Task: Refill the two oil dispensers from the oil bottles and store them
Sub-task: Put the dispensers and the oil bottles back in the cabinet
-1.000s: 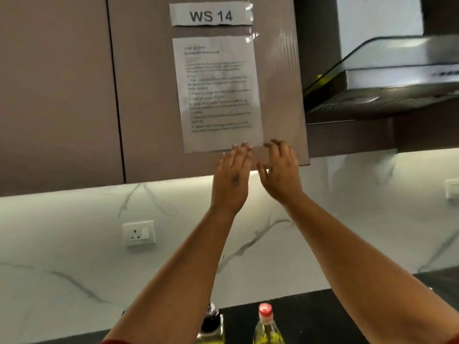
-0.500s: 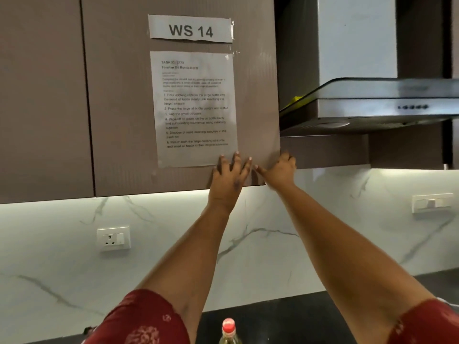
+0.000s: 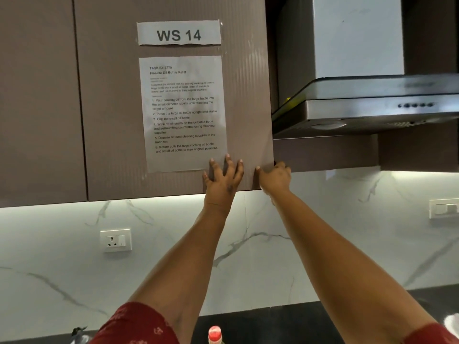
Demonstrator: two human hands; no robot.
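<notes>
Both my arms reach up to the brown wall cabinet door. My left hand lies flat against the door's lower right part, fingers straight. My right hand curls its fingers round the door's right edge near the bottom corner. The door looks shut or nearly shut. At the bottom edge of the view only the red cap of an oil bottle shows, standing on the dark counter. No dispenser is clearly in sight.
A "WS 14" label and a task sheet are taped to the door. A steel range hood juts out to the right. A socket and a switch sit on the marble backsplash.
The view has tilted up, so the bottles have dropped out of the bottom. My right hand has gone from open in front of the door to gripping its right edge.
</notes>
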